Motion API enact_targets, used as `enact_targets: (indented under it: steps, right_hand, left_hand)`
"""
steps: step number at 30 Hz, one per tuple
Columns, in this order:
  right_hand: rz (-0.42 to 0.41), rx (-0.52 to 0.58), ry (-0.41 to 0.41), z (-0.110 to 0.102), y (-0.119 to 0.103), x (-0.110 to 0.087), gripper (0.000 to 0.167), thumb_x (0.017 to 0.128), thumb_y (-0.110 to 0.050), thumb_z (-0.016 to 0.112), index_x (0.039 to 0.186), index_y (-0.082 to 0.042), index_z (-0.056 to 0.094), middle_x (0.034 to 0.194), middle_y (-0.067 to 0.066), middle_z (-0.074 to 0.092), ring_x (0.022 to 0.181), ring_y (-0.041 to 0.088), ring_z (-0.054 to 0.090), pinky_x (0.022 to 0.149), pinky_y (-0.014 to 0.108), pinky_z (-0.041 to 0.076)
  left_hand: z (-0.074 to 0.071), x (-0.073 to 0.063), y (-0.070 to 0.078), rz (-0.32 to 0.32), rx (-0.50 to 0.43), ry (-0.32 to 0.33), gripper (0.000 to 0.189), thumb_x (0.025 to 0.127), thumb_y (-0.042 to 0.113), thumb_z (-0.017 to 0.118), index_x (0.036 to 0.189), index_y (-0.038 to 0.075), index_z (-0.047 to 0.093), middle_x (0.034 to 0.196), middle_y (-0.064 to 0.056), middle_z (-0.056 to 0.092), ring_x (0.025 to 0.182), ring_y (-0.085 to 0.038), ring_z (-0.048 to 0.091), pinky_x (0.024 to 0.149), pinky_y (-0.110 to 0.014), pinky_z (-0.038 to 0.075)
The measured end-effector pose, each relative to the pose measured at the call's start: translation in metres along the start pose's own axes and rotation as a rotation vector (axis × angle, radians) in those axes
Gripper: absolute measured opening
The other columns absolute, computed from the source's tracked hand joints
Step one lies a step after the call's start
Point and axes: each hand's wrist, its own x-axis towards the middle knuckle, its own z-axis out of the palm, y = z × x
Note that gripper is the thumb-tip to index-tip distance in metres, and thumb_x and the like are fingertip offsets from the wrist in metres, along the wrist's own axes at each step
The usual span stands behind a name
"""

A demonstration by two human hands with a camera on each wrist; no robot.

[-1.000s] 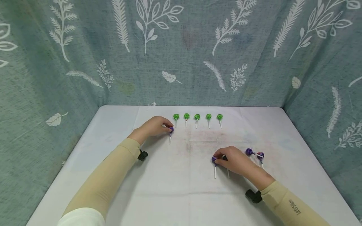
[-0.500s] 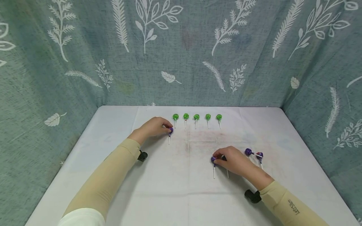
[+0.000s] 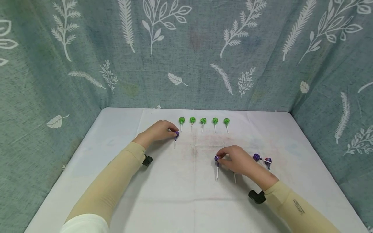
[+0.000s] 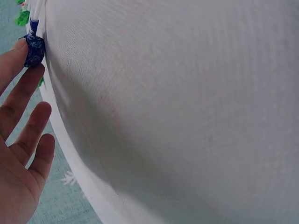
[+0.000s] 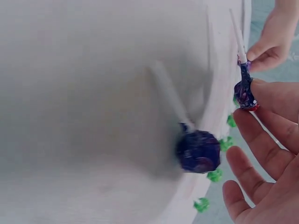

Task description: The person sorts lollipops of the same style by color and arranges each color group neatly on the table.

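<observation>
My left hand pinches a purple-wrapped lollipop by its head between thumb and index finger, just in front of the leftmost green lollipop. In the left wrist view the other fingers of that hand are spread apart. My right hand holds a second purple lollipop by the head, its white stick pointing toward the near edge in the head view. Another purple lollipop lies on the table beneath the right hand; in the head view only its stick shows.
Several green lollipops form a row along the far side of the white table. To the right of my right hand lie two more purple lollipops, one stick crossing the other's head. A patterned curtain encloses the back and sides.
My right hand has moved a little to the left and farther from me, carrying its purple lollipop along. The left hand stays where it was.
</observation>
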Motion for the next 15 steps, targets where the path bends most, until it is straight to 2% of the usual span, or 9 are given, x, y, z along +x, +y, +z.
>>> enact_targets:
  steps: [8, 15]
  right_hand:
    - [-0.037, -0.022, -0.025, -0.009, -0.010, 0.024, 0.020, 0.092, -0.018, 0.073, 0.110, -0.011, 0.073, 0.099, -0.004, 0.071, 0.095, 0.017, 0.066, 0.077, 0.034, 0.055]
    - [-0.018, -0.035, -0.053, -0.014, -0.018, 0.049, 0.022, 0.093, -0.021, 0.072, 0.114, -0.013, 0.072, 0.102, -0.004, 0.070, 0.094, 0.013, 0.066, 0.078, 0.033, 0.055]
  left_hand:
    - [-0.001, -0.001, -0.004, 0.009, 0.007, 0.003, 0.023, 0.094, 0.027, 0.071, 0.117, 0.022, 0.075, 0.111, 0.007, 0.069, 0.113, -0.020, 0.059, 0.100, -0.043, 0.045]
    - [-0.001, -0.001, -0.006, 0.025, 0.017, 0.000, 0.022, 0.095, 0.029, 0.070, 0.115, 0.022, 0.075, 0.110, 0.006, 0.069, 0.111, -0.019, 0.060, 0.099, -0.042, 0.046]
